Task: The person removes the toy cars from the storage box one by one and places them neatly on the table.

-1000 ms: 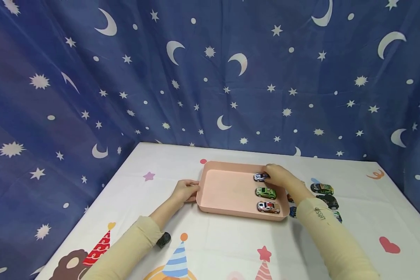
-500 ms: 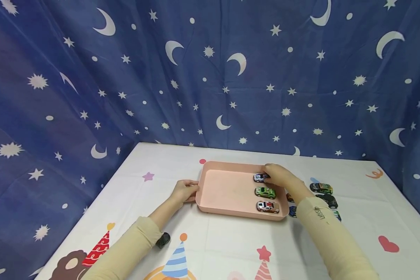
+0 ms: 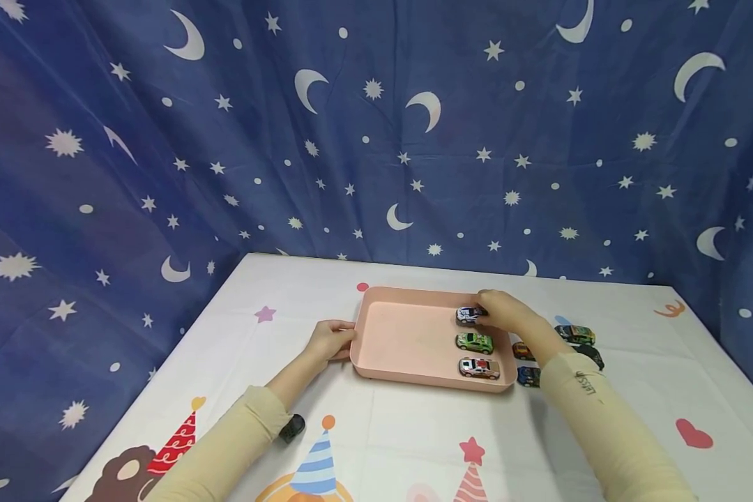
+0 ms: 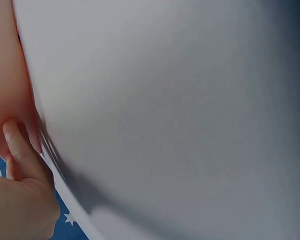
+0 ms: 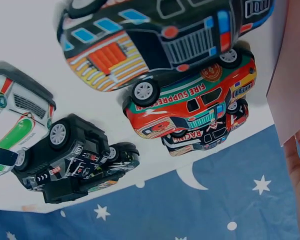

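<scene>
My left hand grips the left end of a shallow pink tray. In the left wrist view its fingers lie against the tray's pink wall. My right hand reaches over the tray's far right corner and holds a white-and-blue toy car, its fingertips partly hidden. Nearer to me inside the tray, a green toy car and a silver-and-red toy car form a column with it along the right end.
Right of the tray sit several more toy cars, including an orange one, a blue one and a dark multicoloured one. A black object lies beside my left sleeve. A blue star-and-moon curtain hangs behind the table.
My right hand and the white-and-blue toy car have shifted slightly to the right, and the right forearm has swung a little outward. The left hand stays at the tray's end.
</scene>
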Action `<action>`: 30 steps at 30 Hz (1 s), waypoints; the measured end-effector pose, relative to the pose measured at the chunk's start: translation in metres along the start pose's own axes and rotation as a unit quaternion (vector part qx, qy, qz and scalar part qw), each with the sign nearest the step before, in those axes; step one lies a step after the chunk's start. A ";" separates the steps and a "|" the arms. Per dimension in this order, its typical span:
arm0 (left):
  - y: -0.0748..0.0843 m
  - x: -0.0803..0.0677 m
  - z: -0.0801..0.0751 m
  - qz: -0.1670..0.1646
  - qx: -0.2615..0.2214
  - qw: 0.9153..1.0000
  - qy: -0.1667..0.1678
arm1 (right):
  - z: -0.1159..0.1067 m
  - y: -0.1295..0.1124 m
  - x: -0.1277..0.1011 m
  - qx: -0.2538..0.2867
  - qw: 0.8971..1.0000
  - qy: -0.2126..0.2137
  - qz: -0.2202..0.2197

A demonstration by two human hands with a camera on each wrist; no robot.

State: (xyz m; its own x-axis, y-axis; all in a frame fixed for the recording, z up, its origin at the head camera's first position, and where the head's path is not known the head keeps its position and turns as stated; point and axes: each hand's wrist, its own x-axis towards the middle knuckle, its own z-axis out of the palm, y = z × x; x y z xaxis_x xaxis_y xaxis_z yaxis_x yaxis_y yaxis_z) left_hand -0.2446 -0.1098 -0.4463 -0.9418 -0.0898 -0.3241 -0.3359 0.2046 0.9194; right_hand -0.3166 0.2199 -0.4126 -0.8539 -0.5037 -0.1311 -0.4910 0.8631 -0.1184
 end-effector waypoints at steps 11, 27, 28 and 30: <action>0.002 0.001 0.000 0.003 -0.006 1.000 -0.002 | -0.007 0.003 -0.015 0.025 0.998 0.044 -0.024; 0.001 0.002 0.001 0.000 0.000 1.000 -0.002 | -0.014 0.006 -0.033 0.063 0.995 0.068 -0.038; 0.001 0.001 0.000 0.000 0.000 1.000 -0.001 | -0.015 0.006 -0.034 0.066 0.995 0.066 -0.035; 0.000 0.001 0.000 -0.003 -0.001 1.000 0.000 | -0.016 0.005 -0.037 0.075 0.995 0.062 -0.033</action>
State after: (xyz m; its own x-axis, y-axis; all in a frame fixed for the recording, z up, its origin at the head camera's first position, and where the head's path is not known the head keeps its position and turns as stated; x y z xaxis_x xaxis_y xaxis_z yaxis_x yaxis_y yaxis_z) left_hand -0.2460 -0.1103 -0.4463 -0.9400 -0.0916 -0.3287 -0.3408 0.2029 0.9180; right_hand -0.2907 0.2435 -0.3929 -0.8401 -0.5424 0.0036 -0.5231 0.8084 -0.2700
